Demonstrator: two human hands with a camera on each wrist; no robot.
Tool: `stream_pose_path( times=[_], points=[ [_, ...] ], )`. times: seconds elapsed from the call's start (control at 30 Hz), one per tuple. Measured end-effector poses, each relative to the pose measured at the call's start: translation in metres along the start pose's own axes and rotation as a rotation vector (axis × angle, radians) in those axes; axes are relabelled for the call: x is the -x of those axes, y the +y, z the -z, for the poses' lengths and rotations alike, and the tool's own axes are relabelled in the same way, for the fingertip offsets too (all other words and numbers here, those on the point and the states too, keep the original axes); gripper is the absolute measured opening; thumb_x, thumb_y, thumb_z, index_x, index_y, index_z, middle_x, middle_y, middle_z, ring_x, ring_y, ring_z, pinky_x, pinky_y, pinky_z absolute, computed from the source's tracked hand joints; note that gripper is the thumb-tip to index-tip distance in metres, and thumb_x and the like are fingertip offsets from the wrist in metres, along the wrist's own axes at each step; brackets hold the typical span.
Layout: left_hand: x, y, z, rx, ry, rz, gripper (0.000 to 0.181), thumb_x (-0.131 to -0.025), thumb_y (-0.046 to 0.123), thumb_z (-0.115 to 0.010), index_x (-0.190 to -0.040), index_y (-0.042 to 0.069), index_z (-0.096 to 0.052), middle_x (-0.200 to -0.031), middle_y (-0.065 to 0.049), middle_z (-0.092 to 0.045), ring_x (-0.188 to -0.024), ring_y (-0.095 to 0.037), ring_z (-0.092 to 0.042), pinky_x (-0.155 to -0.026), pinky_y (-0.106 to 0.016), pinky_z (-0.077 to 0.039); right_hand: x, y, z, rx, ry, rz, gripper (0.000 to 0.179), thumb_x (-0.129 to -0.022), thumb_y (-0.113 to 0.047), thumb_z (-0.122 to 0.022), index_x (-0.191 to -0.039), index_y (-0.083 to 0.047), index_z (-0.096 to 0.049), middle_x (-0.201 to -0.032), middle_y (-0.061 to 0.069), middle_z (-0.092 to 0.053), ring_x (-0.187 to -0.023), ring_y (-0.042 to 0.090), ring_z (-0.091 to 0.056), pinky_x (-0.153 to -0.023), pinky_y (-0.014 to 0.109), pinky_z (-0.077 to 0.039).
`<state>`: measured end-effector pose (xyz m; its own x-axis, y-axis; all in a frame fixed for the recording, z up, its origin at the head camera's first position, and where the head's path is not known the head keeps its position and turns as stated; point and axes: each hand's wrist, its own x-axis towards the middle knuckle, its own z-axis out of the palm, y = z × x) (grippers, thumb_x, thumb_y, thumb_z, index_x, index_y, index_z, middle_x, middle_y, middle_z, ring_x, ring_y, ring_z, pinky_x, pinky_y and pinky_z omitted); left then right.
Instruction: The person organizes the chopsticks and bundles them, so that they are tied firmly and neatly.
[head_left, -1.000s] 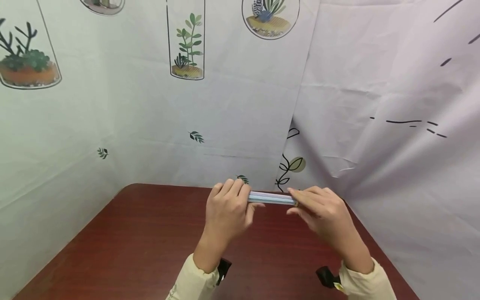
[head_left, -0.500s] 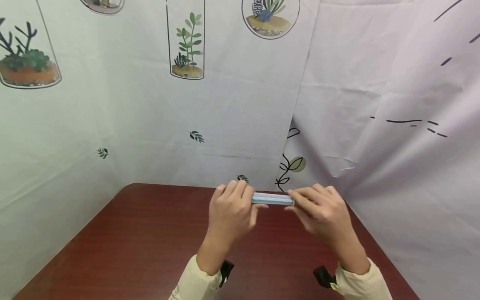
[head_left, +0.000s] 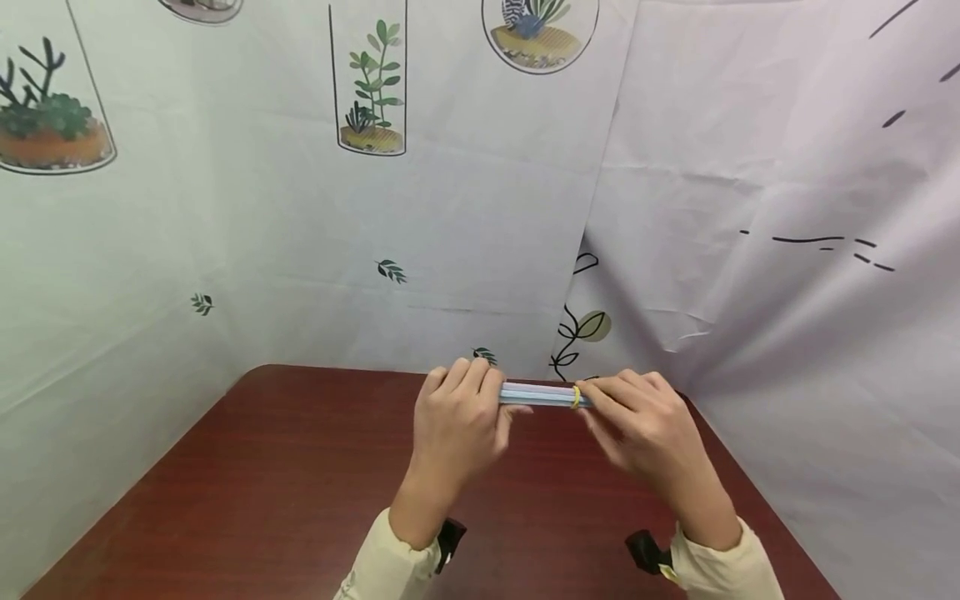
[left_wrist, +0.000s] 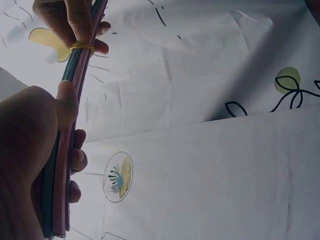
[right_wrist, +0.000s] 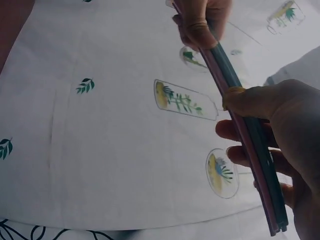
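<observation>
A bundle of long, thin pink and blue-green sticks (head_left: 538,394) is held up level above the table; whether they are straws cannot be told. Around it, near the right hand, runs a yellow rubber band (head_left: 577,396). My left hand (head_left: 457,417) grips the left part, thumb along the near side and fingers curled behind, as the left wrist view shows with the sticks (left_wrist: 63,165). My right hand (head_left: 645,421) holds the right part. In the right wrist view its thumb presses at the band (right_wrist: 234,91), with fingers bent behind the sticks (right_wrist: 257,150). Both hands hide the bundle's ends in the head view.
A dark red-brown table (head_left: 300,483) lies below the hands. White cloth (head_left: 465,225) printed with plants and jars hangs behind it and along both sides. Black wrist straps (head_left: 450,542) show at the cream sleeves (head_left: 393,558).
The yellow band now shows clearly to the left of the right fingertips, where it was mostly covered before. Both hands keep their hold and have shifted only slightly.
</observation>
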<state>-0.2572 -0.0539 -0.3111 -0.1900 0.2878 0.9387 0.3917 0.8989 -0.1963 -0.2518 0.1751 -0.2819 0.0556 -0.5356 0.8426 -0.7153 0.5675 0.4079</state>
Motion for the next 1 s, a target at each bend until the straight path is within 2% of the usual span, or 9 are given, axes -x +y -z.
stream_pose_path(
  times=[0.1, 0.2, 0.27, 0.33, 0.47, 0.6, 0.73, 0.87, 1.0],
  points=[
    [0.0, 0.005, -0.002, -0.014, 0.006, -0.037, 0.033, -0.09, 0.042, -0.056, -0.078, 0.011, -0.058, -0.076, -0.002, -0.054, -0.071, -0.021, -0.051, -0.066, -0.034, -0.039, -0.002, -0.006, -0.006, 0.026, -0.018, 0.02, 0.029, -0.101, -0.023, -0.054, -0.096, -0.004, -0.075, -0.086, 0.002, -0.069, -0.064, 0.019, -0.058, -0.052, 0.032, -0.038],
    [0.002, 0.008, -0.004, 0.006, -0.019, -0.063, 0.023, -0.086, 0.033, -0.06, -0.079, 0.011, -0.059, -0.078, -0.002, -0.056, -0.074, -0.021, -0.054, -0.066, -0.034, -0.039, -0.003, -0.009, -0.009, 0.029, -0.097, 0.011, 0.034, -0.103, -0.031, -0.053, -0.104, -0.007, -0.076, -0.09, 0.001, -0.069, -0.067, 0.019, -0.058, -0.052, 0.031, -0.039],
    [0.003, 0.007, -0.003, 0.03, -0.046, -0.048, 0.024, -0.087, 0.034, -0.062, -0.081, 0.011, -0.061, -0.08, -0.002, -0.057, -0.076, -0.021, -0.054, -0.067, -0.034, -0.04, -0.002, -0.008, -0.008, 0.018, -0.136, -0.017, 0.038, -0.102, -0.038, -0.053, -0.109, -0.007, -0.076, -0.092, 0.0, -0.071, -0.068, 0.018, -0.06, -0.053, 0.03, -0.04],
    [0.004, 0.003, -0.001, 0.043, -0.07, -0.014, 0.034, -0.089, 0.044, -0.062, -0.083, 0.011, -0.061, -0.081, -0.002, -0.057, -0.077, -0.021, -0.054, -0.069, -0.035, -0.04, 0.001, -0.003, -0.004, -0.012, -0.12, -0.075, 0.044, -0.099, -0.046, -0.056, -0.112, -0.008, -0.075, -0.09, -0.001, -0.072, -0.068, 0.017, -0.061, -0.055, 0.031, -0.043],
    [0.003, -0.002, 0.003, 0.037, -0.08, 0.015, 0.041, -0.091, 0.052, -0.059, -0.085, 0.011, -0.062, -0.082, -0.002, -0.056, -0.075, -0.021, -0.051, -0.07, -0.035, -0.04, 0.008, 0.013, 0.004, -0.234, 0.0, -0.197, 0.045, -0.091, -0.046, -0.068, -0.105, -0.004, -0.076, -0.085, 0.004, -0.073, -0.072, 0.014, -0.065, -0.065, 0.025, -0.048],
    [0.002, -0.003, 0.003, 0.006, -0.06, 0.003, 0.042, -0.089, 0.052, -0.06, -0.085, 0.011, -0.063, -0.083, -0.001, -0.058, -0.075, -0.02, -0.051, -0.069, -0.034, -0.04, 0.011, 0.021, 0.002, -0.552, 0.097, -0.279, 0.03, -0.08, -0.019, -0.085, -0.096, 0.005, -0.075, -0.082, 0.012, -0.072, -0.076, 0.013, -0.068, -0.072, 0.017, -0.05],
    [0.002, 0.002, 0.001, -0.042, -0.047, -0.008, 0.041, -0.088, 0.052, -0.063, -0.085, 0.011, -0.063, -0.083, -0.002, -0.059, -0.077, -0.02, -0.053, -0.071, -0.035, -0.041, 0.006, 0.017, -0.002, -0.675, 0.164, -0.316, 0.025, -0.069, 0.003, -0.087, -0.089, 0.008, -0.074, -0.078, 0.016, -0.071, -0.072, 0.013, -0.068, -0.066, 0.018, -0.05],
    [0.002, 0.003, 0.001, -0.024, -0.07, 0.019, 0.039, -0.086, 0.05, -0.068, -0.088, 0.012, -0.064, -0.086, -0.001, -0.06, -0.079, -0.02, -0.054, -0.075, -0.037, -0.042, 0.005, 0.015, -0.002, -0.633, 0.156, -0.284, 0.022, -0.07, -0.001, -0.088, -0.087, 0.004, -0.075, -0.08, 0.015, -0.072, -0.073, 0.014, -0.069, -0.069, 0.017, -0.05],
    [0.002, 0.002, 0.002, 0.008, -0.078, 0.04, 0.04, -0.087, 0.052, -0.067, -0.09, 0.012, -0.065, -0.086, -0.001, -0.06, -0.079, -0.02, -0.053, -0.075, -0.037, -0.042, 0.01, 0.015, 0.0, -0.36, 0.105, -0.19, 0.023, -0.088, -0.024, -0.076, -0.09, -0.001, -0.077, -0.084, 0.01, -0.073, -0.072, 0.018, -0.067, -0.071, 0.021, -0.048]
  ],
)
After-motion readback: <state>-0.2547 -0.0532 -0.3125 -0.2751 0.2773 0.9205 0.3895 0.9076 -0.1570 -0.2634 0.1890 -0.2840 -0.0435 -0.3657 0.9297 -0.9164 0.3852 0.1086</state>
